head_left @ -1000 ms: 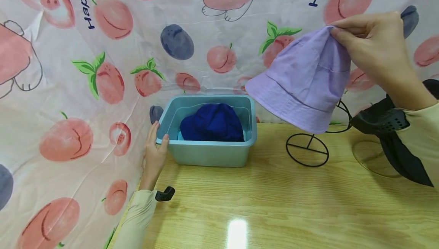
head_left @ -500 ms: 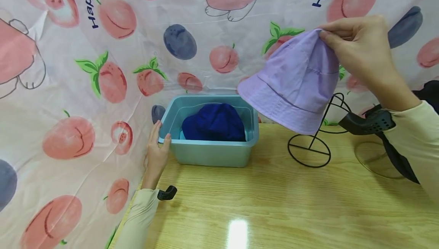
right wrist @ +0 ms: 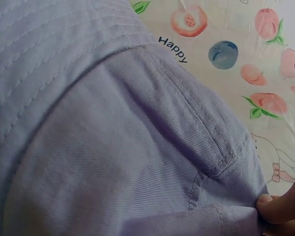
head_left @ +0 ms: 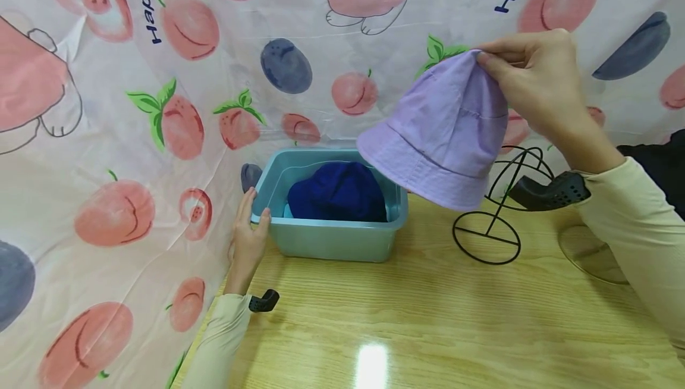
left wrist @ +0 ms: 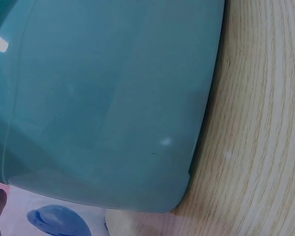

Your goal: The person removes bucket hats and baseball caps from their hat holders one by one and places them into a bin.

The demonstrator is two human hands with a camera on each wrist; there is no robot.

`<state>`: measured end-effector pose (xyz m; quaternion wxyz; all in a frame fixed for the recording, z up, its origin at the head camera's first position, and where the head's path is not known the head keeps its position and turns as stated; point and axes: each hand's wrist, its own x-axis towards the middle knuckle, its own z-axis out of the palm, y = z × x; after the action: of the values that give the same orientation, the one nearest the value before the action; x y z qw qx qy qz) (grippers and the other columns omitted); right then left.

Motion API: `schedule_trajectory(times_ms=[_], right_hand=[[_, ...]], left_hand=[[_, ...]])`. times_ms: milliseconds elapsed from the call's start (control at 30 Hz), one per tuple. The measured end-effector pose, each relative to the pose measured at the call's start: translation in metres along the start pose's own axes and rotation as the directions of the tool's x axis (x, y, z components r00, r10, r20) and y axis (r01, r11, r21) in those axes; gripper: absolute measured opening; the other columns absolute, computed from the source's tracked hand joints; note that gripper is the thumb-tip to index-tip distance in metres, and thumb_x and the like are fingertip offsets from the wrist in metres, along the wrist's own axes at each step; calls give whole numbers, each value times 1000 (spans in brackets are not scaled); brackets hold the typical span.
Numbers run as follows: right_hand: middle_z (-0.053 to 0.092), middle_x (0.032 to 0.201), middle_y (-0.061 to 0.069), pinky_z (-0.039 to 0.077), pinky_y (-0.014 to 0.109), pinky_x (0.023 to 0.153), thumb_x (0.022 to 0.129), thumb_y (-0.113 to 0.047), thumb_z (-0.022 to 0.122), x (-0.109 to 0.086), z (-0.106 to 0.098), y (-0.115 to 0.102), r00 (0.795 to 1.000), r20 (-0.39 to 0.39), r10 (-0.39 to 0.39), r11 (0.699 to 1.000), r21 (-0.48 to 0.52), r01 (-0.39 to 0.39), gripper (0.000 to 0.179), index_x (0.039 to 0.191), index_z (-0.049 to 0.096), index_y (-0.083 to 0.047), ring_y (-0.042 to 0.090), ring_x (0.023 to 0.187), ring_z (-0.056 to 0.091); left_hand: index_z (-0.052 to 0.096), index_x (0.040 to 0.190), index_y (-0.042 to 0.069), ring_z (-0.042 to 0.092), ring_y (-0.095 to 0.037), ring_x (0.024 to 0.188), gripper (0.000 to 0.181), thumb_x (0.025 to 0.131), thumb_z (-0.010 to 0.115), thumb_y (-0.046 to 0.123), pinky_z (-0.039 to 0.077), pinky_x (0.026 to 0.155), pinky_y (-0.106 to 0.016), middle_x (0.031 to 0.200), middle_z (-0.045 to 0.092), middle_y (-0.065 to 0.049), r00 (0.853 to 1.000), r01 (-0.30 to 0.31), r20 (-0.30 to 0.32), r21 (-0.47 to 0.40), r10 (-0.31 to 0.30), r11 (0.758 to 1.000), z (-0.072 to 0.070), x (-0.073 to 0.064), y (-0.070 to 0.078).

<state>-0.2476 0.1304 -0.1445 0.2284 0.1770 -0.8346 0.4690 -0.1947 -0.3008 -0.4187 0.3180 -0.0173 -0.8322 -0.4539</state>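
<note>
My right hand (head_left: pixel 540 80) pinches the top of a lavender bucket hat (head_left: pixel 444 133) between thumb and fingers. It hangs brim down in the air, overlapping the bin's right rim in the head view. In the right wrist view the hat's stitched brim and crown (right wrist: pixel 88 147) fill most of the picture, with the thumb (right wrist: pixel 275 206) at the crown's tip. A light blue plastic bin (head_left: pixel 332 240) holds a dark blue cap (head_left: pixel 339 193). At its front left corner rests my left hand (head_left: pixel 248 240), fingers fairly straight along the rim. The left wrist view shows the bin's side (left wrist: pixel 98 108).
Right of the bin stands a black wire stand (head_left: pixel 487 237) on the wooden table (head_left: pixel 428 317). Farther right are a round ring base (head_left: pixel 594 255) and a black item (head_left: pixel 658 163) partly behind the sleeve. A fruit-print cloth (head_left: pixel 214 56) hangs behind and on the left.
My right hand has carried the lavender bucket hat leftward and slightly down, toward the bin, uncovering more of the wire stand. The left hand stays at the bin's corner.
</note>
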Motion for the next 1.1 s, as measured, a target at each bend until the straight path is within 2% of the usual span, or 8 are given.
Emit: schedule_trajectory(times_ms=[200, 400, 800, 1100], right_hand=[[68, 105, 5, 49, 14, 77, 88, -13, 66, 5, 12, -2, 1000, 0, 18, 999, 50, -18, 26, 110, 70, -1, -2, 90, 64], [66, 109, 13, 49, 20, 83, 90, -15, 64, 8, 26, -5, 1000, 10, 24, 999, 29, -25, 26, 111, 70, -2, 2, 95, 64], [66, 109, 14, 49, 23, 85, 90, -13, 63, 12, 48, -5, 1000, 8, 29, 998, 62, -30, 23, 110, 70, -3, 5, 97, 64], [67, 109, 15, 48, 24, 87, 88, -8, 64, 16, 69, 0, 999, -8, 50, 989, 141, -49, 23, 109, 70, -2, 8, 97, 64]], left_hand=[[40, 143, 3, 28, -16, 137, 55, 93, 55, 22, 23, 111, -44, 149, 35, -1, 1000, -11, -8, -5, 11, 1000, 1, 1, -2], [40, 143, 4, 28, -16, 137, 55, 93, 55, 22, 23, 110, -44, 149, 35, 0, 1000, -5, -9, -3, 5, 1000, 2, 1, -2], [39, 144, 5, 26, -15, 138, 56, 94, 55, 25, 24, 110, -46, 149, 34, 3, 1000, 4, -7, 7, -4, 1000, 3, 2, -2], [40, 143, 5, 28, -18, 137, 55, 93, 55, 23, 24, 110, -46, 149, 36, -5, 1000, -6, -22, 2, 6, 1000, 3, 2, -3]])
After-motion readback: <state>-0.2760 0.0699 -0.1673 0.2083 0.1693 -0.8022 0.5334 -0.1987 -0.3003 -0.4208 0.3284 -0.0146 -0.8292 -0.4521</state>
